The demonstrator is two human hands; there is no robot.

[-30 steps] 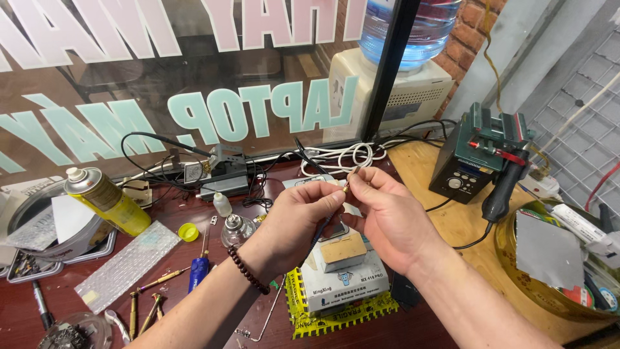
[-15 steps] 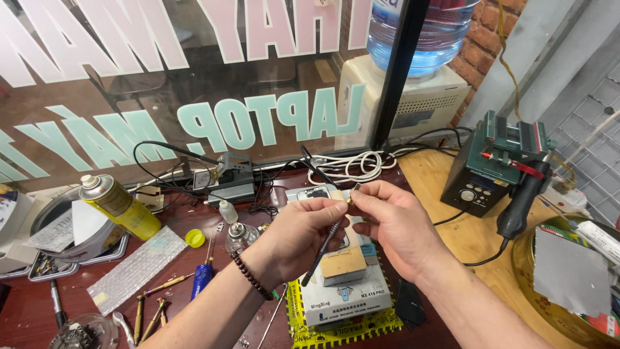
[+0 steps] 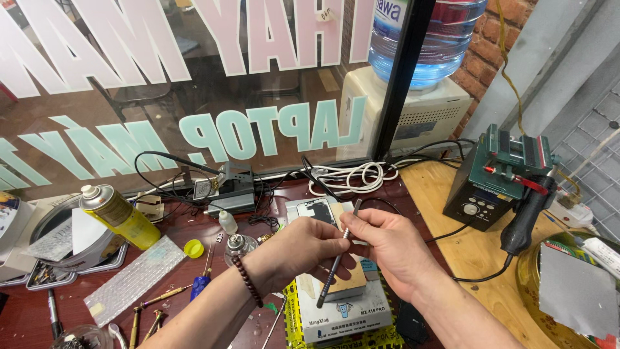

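Note:
My left hand (image 3: pixel 303 251) and my right hand (image 3: pixel 382 249) meet above the workbench, both pinching a slim dark metal tool (image 3: pixel 336 262) that slants from upper right to lower left. Its thin tip points up past my right fingers. Under the hands lies a small brown block (image 3: pixel 345 284) on a grey box-shaped heating platform (image 3: pixel 349 317) with a yellow mat (image 3: pixel 294 310) beneath. A phone part (image 3: pixel 318 210) lies just behind my hands. A bead bracelet circles my left wrist.
A yellow spray can (image 3: pixel 119 216), a round tin tray (image 3: pixel 58 249), bubble wrap (image 3: pixel 134 279) and several screwdrivers (image 3: pixel 145 317) sit at the left. A green rework station (image 3: pixel 500 178) with a hot-air handle (image 3: pixel 526 216) stands right. White coiled cable (image 3: pixel 352 174) lies by the window.
The camera has tilted down and closer. My hands shifted slightly; the slim tool now shows clearly, held between both hands, with its tip raised.

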